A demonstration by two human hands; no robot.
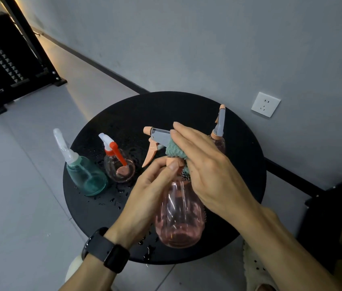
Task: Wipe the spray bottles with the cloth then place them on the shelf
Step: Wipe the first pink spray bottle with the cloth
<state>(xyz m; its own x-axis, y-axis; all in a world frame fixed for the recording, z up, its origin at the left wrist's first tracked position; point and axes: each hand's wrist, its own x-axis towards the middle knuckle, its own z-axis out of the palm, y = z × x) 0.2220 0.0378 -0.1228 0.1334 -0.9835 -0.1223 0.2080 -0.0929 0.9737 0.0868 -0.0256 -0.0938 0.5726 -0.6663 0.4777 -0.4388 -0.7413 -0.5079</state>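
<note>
Gripping one pink bottle [179,213]: left hand [145,192]; right hand [203,164] presses cloth [174,149]; four bottles total.

Left hand [151,185] grips pink bottle [179,215] at neck; right hand [205,164] presses teal cloth [174,149] against sprayer head. Three bottles stand on wet black table [247,164].
</note>
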